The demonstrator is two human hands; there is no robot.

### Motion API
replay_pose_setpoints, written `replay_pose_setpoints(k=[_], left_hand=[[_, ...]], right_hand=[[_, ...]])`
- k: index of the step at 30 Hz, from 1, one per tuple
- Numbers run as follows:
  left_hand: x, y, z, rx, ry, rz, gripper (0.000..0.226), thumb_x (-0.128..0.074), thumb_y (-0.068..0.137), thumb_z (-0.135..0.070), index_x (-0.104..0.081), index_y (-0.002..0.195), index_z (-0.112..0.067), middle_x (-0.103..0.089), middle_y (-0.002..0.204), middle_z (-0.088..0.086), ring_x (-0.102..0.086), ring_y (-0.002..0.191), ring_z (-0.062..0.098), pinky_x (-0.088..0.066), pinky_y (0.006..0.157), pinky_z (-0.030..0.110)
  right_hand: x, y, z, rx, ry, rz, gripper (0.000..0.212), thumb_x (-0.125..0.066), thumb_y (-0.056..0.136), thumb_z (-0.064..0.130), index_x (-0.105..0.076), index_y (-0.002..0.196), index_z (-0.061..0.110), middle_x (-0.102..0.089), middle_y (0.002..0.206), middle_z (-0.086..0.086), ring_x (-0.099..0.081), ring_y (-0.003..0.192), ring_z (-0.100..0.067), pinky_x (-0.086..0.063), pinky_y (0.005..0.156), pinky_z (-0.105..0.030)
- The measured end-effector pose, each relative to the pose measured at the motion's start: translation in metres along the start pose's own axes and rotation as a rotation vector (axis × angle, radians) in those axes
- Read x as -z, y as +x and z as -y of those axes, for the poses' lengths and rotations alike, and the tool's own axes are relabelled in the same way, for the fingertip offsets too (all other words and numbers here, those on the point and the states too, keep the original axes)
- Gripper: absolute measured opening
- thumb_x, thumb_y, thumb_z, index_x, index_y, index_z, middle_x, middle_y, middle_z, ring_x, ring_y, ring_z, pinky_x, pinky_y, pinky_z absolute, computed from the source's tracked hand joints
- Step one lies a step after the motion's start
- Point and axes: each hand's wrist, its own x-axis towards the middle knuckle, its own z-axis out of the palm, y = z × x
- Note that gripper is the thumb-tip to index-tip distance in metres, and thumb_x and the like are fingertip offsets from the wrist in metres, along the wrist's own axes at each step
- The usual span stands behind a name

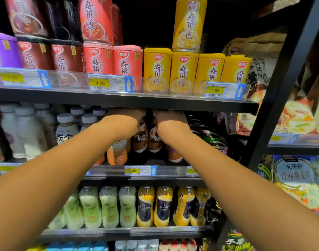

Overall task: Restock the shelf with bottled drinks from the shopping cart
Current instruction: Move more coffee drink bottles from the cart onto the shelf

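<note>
1. Head view — left hand and right hand reach into the middle shelf, each over a Nescafé bottle: left bottle, right bottle.
2. Fingers hidden behind the knuckles — whether they grip cannot be told.

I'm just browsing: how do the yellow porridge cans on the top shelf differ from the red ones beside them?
The yellow porridge cans have yellow lids and labels; the red porridge cans have pinkish lids and red labels. The yellow ones sit to the right, the red ones to the left. Both carry the same heart logo, are stacked in two tiers and show 4.00 price tags.
</note>
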Motion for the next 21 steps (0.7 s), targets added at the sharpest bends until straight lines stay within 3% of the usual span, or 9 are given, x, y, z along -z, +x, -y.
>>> replay_pose_setpoints(k=[2, 4, 8, 12, 15, 19, 21], left_hand=[[-0.003, 0.015, 0.006, 0.048, -0.089, -0.005, 0.037, -0.045, 0.101, -0.038, -0.056, 0.134, -0.026, -0.057, 0.137, 0.01, -0.055, 0.116, 0.037, -0.047, 0.092, 0.037], [-0.006, 0.021, 0.014, 0.039, -0.141, 0.007, 0.04, -0.042, 0.099, -0.045, -0.059, 0.13, -0.025, -0.06, 0.132, 0.009, -0.056, 0.112, 0.035, -0.046, 0.091, 0.035], [-0.012, 0.028, 0.03, -0.04, -0.108, 0.071, 0.03, -0.052, 0.101, -0.036, -0.059, 0.125, -0.02, -0.06, 0.129, 0.012, -0.056, 0.114, 0.034, -0.045, 0.098, 0.04], [-0.01, 0.028, 0.029, -0.082, -0.113, 0.06, 0.031, -0.05, 0.096, -0.041, -0.061, 0.116, -0.021, -0.06, 0.124, 0.01, -0.055, 0.111, 0.035, -0.046, 0.098, 0.044], [-0.009, 0.027, 0.023, -0.091, -0.072, 0.056, 0.026, -0.054, 0.098, -0.029, -0.062, 0.122, -0.021, -0.06, 0.129, 0.013, -0.056, 0.113, 0.038, -0.047, 0.098, 0.046], [-0.006, 0.024, 0.019, -0.085, -0.092, 0.01, 0.017, -0.049, 0.098, -0.025, -0.059, 0.112, -0.024, -0.058, 0.134, 0.014, -0.054, 0.117, 0.039, -0.044, 0.101, 0.045], [-0.008, 0.027, 0.015, -0.04, -0.13, -0.052, 0.028, -0.046, 0.101, -0.026, -0.058, 0.126, -0.019, -0.053, 0.143, 0.016, -0.049, 0.126, 0.039, -0.039, 0.105, 0.043]], right_hand=[[0.001, 0.012, -0.002, -0.034, 0.041, 0.078, 0.035, -0.044, 0.107, 0.025, -0.055, 0.138, 0.013, -0.055, 0.142, -0.016, -0.054, 0.125, -0.036, -0.044, 0.099, -0.04], [0.001, 0.02, -0.008, -0.014, 0.092, 0.049, 0.041, -0.037, 0.11, 0.032, -0.048, 0.146, 0.016, -0.049, 0.151, -0.014, -0.049, 0.132, -0.034, -0.04, 0.105, -0.037], [0.002, 0.024, -0.015, 0.038, 0.119, 0.098, 0.043, -0.036, 0.112, 0.03, -0.041, 0.152, 0.015, -0.039, 0.159, -0.013, -0.042, 0.139, -0.033, -0.034, 0.109, -0.034], [-0.002, 0.029, -0.015, 0.059, 0.082, 0.095, 0.047, -0.032, 0.112, 0.028, -0.036, 0.158, 0.022, -0.035, 0.164, -0.013, -0.043, 0.142, -0.035, -0.037, 0.111, -0.036], [-0.008, 0.036, -0.013, 0.088, 0.012, 0.072, 0.046, -0.034, 0.112, 0.026, -0.039, 0.158, 0.024, -0.037, 0.164, -0.011, -0.043, 0.143, -0.035, -0.036, 0.114, -0.037], [-0.015, 0.046, -0.017, 0.125, -0.058, -0.01, 0.042, -0.045, 0.107, 0.021, -0.051, 0.149, 0.024, -0.047, 0.156, -0.012, -0.048, 0.137, -0.037, -0.042, 0.111, -0.041], [-0.02, 0.051, -0.02, 0.136, -0.071, -0.051, 0.043, -0.046, 0.105, 0.019, -0.053, 0.147, 0.023, -0.049, 0.155, -0.012, -0.049, 0.137, -0.038, -0.043, 0.111, -0.043]])
